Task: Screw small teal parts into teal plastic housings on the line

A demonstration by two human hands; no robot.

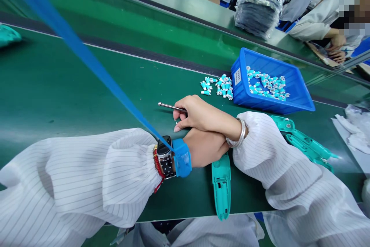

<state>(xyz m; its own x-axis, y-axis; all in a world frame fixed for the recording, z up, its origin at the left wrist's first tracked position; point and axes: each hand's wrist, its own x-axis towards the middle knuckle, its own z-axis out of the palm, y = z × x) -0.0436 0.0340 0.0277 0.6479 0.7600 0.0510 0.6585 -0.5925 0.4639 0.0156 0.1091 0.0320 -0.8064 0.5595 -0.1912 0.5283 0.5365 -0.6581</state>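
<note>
A green bench (pixel 86 100) fills the view, with a worker's hands (pixel 337 48) and a bagged stack (pixel 258 10) beyond it. A blue bin (pixel 273 104) of small teal-and-white parts (pixel 270 83) stands near the bench's far edge, and more loose parts (pixel 224 85) lie just beside it. The right hand (pixel 198 113) crosses over the left, its fingers curled around a slim metal tool (pixel 166 105) whose tip points left. The left hand (pixel 204 148) reaches right beneath it; its fingers are hidden, so I cannot tell their grip. A teal shell (pixel 222 197) extends from under the left hand toward the near edge. Other shells (pixel 308 147) lie beyond the right sleeve (pixel 277 162).
</note>
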